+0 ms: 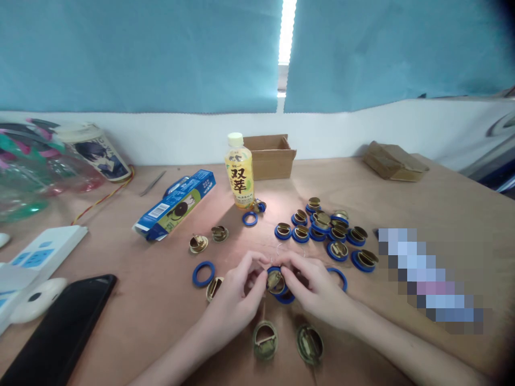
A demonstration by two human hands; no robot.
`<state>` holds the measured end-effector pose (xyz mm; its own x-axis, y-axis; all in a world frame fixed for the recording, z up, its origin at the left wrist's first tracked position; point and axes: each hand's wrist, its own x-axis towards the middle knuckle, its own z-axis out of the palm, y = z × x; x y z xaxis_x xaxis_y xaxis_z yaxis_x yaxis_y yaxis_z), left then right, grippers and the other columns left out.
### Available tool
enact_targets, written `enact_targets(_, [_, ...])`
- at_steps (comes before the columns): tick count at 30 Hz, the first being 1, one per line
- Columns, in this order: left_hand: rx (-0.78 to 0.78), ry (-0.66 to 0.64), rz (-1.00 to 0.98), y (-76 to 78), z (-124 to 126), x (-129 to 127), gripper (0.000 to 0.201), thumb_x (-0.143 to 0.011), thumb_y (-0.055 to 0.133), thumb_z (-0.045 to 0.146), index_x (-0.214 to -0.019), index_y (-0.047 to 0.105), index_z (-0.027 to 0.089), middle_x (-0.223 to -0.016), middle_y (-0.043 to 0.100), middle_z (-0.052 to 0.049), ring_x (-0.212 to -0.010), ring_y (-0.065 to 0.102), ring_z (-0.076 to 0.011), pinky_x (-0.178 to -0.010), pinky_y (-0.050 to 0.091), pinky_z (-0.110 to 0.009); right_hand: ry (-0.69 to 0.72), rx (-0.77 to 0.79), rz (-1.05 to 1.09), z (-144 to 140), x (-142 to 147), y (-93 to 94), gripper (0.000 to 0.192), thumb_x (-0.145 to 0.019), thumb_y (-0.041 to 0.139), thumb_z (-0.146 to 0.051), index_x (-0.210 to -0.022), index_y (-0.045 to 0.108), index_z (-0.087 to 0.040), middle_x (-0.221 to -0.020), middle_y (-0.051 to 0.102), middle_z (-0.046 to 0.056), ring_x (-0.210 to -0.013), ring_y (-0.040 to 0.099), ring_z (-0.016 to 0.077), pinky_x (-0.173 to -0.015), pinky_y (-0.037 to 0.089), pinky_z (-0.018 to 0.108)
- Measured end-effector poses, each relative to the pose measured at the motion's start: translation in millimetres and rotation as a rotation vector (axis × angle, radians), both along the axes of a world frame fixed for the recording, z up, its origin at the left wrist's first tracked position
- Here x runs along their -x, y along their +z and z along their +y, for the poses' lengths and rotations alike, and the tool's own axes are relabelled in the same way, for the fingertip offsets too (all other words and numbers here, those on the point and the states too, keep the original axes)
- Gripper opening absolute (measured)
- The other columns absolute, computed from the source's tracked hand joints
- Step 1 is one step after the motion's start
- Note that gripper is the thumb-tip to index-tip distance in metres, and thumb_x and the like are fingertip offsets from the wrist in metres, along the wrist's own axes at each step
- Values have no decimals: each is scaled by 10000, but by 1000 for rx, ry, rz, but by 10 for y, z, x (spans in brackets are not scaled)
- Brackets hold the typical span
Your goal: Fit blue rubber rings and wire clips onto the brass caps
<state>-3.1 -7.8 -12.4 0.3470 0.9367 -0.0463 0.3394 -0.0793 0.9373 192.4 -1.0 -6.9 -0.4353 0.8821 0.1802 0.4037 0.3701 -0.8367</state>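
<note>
Both hands meet at the table's front middle around one brass round part with a blue ring (277,283). My left hand (237,297) pinches its left side, and my right hand (316,287) grips its right side, fingers curled over it. A loose blue ring (203,273) and a brass part (213,287) lie just left of my left hand. Two brass parts (264,339) (309,343) rest near the front edge between my forearms. A cluster of several brass parts fitted with blue rings (330,233) sits behind my right hand.
A yellow drink bottle (239,171), a blue snack box (175,205) and an open cardboard box (270,155) stand at the back. A black phone (60,332) and a white power strip (38,257) lie at the left. A flat cardboard piece (394,161) is at the back right.
</note>
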Motion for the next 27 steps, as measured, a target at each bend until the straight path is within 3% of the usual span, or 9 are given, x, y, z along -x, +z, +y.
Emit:
enact_targets(20, [1, -8, -12, -32, -5, 10, 116, -1000, 455, 271, -1101, 500, 237, -867, 663, -8, -727, 616, -176, -640, 479, -280, 0, -14, -22, -7, -3, 14, 183, -988, 463, -172, -1030, 639, -198, -755, 640, -12, -600, 555, 120, -547, 388, 215])
enact_targets(27, [6, -7, -8, -13, 4, 1, 122, -996, 450, 279, -1089, 503, 222, -791, 632, 4, -687, 594, -173, -601, 458, -264, 5, -24, -30, -12, -6, 14, 183, -991, 464, -173, -1039, 638, -198, -747, 626, -17, -596, 541, 117, -561, 382, 219])
